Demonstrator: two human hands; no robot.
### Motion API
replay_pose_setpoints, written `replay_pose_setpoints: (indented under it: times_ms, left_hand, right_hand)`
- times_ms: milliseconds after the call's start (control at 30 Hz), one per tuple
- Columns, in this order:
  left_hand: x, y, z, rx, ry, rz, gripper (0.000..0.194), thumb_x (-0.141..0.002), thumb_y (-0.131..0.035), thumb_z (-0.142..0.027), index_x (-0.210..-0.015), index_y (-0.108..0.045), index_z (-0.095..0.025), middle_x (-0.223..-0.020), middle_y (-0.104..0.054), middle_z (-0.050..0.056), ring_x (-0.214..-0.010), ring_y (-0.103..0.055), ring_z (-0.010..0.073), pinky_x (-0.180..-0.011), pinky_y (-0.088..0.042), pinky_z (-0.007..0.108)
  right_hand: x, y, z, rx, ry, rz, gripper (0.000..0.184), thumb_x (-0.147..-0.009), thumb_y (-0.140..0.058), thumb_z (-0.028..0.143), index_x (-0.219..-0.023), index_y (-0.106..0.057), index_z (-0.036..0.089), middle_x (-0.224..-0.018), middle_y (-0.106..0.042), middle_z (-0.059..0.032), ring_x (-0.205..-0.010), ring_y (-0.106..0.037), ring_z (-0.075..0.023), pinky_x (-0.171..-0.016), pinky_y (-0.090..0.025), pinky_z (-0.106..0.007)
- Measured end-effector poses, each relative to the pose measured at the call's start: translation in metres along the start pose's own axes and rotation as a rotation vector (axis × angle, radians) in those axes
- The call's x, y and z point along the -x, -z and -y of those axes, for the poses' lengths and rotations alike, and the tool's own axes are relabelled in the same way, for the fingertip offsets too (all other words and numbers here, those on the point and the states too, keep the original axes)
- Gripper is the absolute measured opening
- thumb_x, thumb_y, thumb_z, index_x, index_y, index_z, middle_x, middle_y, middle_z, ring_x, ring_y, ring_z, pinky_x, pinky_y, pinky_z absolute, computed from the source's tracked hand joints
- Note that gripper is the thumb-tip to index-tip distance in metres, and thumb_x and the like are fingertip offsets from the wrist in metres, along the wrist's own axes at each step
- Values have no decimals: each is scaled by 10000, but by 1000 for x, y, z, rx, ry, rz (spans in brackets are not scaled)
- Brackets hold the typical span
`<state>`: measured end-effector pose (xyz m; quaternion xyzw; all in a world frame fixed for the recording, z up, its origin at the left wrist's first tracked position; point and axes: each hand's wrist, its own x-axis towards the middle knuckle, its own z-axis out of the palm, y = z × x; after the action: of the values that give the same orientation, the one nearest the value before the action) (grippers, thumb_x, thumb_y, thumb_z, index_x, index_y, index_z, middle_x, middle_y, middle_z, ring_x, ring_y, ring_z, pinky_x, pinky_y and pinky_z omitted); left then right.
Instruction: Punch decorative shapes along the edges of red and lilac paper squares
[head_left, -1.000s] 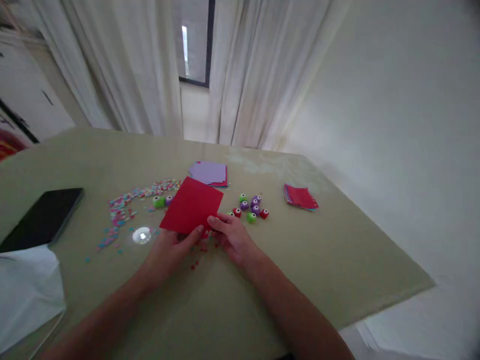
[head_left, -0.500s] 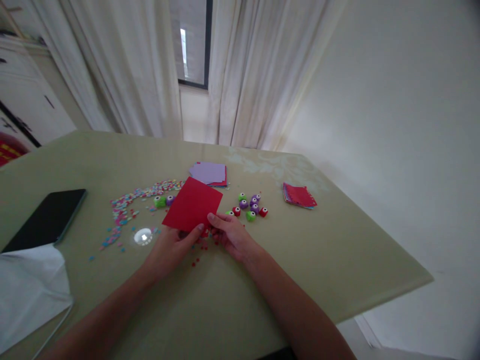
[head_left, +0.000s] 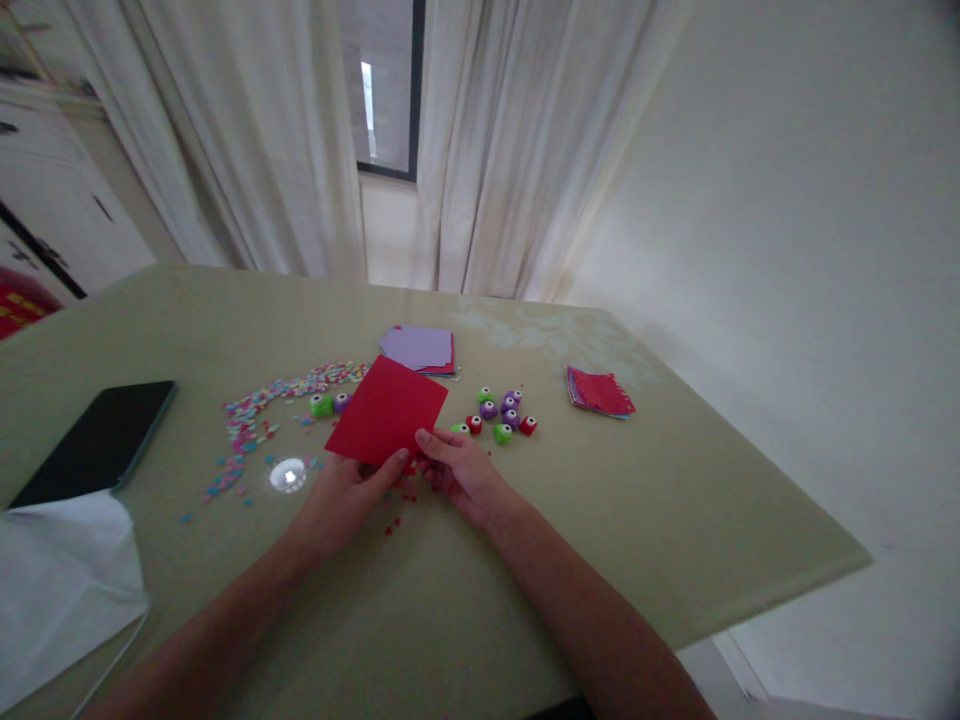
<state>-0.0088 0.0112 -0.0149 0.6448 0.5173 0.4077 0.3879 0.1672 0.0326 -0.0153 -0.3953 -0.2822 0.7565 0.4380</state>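
Observation:
Both hands hold a red square sheet of paper (head_left: 390, 408), tilted up above the table. My left hand (head_left: 349, 495) pinches its lower edge, thumb on top and fingers underneath. At the lower right corner, my right hand (head_left: 466, 472) grips the sheet with thumb and fingers; what lies under its curled fingers is hidden. Small red paper bits (head_left: 393, 526) are scattered on the table below the hands. Just beyond the right hand sit several small green, purple and red pieces with eye-like dots (head_left: 510, 418). A green one (head_left: 322, 405) and a purple one peek out left of the sheet.
Behind the sheet lies a stack of purple and red paper (head_left: 420, 346). A smaller stack with jagged red paper (head_left: 600, 393) is at right. Pastel confetti (head_left: 255, 410) spreads at left, near a black tablet-like device (head_left: 97, 438) and a white face mask (head_left: 71, 585).
Almost nothing differs. The whole view has shifted very slightly, while both hands keep the same hold on the red paper.

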Motion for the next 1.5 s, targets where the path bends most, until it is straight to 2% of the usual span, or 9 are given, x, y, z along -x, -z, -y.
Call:
replay_pose_setpoints:
  times_ms: [233, 467, 600, 733, 833, 1067, 1233, 1367, 1500]
  left_hand:
    - [1, 0, 1, -15, -16, -38, 379, -936, -631, -525, -1137, -768, -234, -1185, -807, 67, -1067, -751, 307, -933, -585, 422]
    - [2, -1, 1, -106, -46, -62, 363, -935, -616, -531, -1129, -763, -262, -1208, -798, 75, -1157, -721, 331, -1052, -519, 489]
    - [3, -1, -6, -94, -35, -159, 360, -901, -634, -548, -1087, -763, -268, -1166, -804, 86, -1142, -714, 350, -1079, -494, 504]
    - [8, -3, -11, 31, 118, -200, 413, -873, -612, -617, -1012, -768, -261, -1149, -803, 97, -1151, -714, 367, -1073, -511, 517]
    - [11, -8, -13, 90, 238, -198, 446, -807, -661, -657, -986, -766, -262, -1198, -792, 113, -1166, -712, 383, -1044, -540, 519]
    - [15, -19, -14, 117, 276, -154, 409, -759, -724, -626, -923, -763, -253, -956, -827, 79, -995, -774, 352, -905, -621, 467]
    - [17, -20, -12, 176, 356, -177, 446, -784, -736, -634, -981, -766, -235, -1046, -829, 96, -1068, -761, 355, -941, -618, 485]
    - [15, -19, -5, 182, 322, -190, 489, -765, -775, -611, -1077, -762, -235, -1191, -806, 97, -1159, -733, 354, -1050, -563, 502]
    - [13, -14, -4, 176, 302, -168, 503, -769, -759, -657, -1046, -773, -237, -1170, -813, 104, -1163, -731, 373, -1013, -586, 506]
  right_hand:
    - [2, -4, 2, 21, -2, 4, 493, -505, -1022, 452, -775, -749, 143, -635, -652, 42, -534, -504, -58, -497, -371, -186]
    - [3, -4, 0, 51, 8, 7, 504, -493, -1022, 462, -790, -761, 149, -600, -633, 52, -469, -385, -49, -448, -230, -223]
    - [4, -5, -3, 49, 36, 15, 488, -524, -1010, 445, -849, -800, 149, -705, -717, 6, -505, -449, -62, -483, -278, -228]
    - [9, -11, -3, 56, 43, 54, 519, -560, -988, 464, -961, -822, 178, -876, -784, -38, -635, -607, -125, -594, -428, -251]
    - [13, -14, -3, 79, 96, 105, 467, -596, -969, 455, -945, -824, 180, -883, -787, -38, -727, -654, -161, -693, -480, -278]
    - [13, -15, -6, 153, 200, 105, 363, -652, -924, 460, -863, -822, 183, -783, -744, -5, -681, -587, -141, -678, -446, -270]
    - [13, -16, -7, 181, 190, 81, 397, -627, -927, 501, -811, -798, 174, -693, -678, 11, -601, -507, -123, -580, -393, -253]
    - [11, -16, -9, 234, 210, 54, 380, -637, -909, 517, -773, -785, 185, -652, -644, 18, -591, -487, -127, -570, -373, -258]
    - [11, -16, -9, 229, 204, 22, 413, -625, -909, 538, -763, -774, 174, -639, -632, 23, -565, -457, -112, -547, -327, -254]
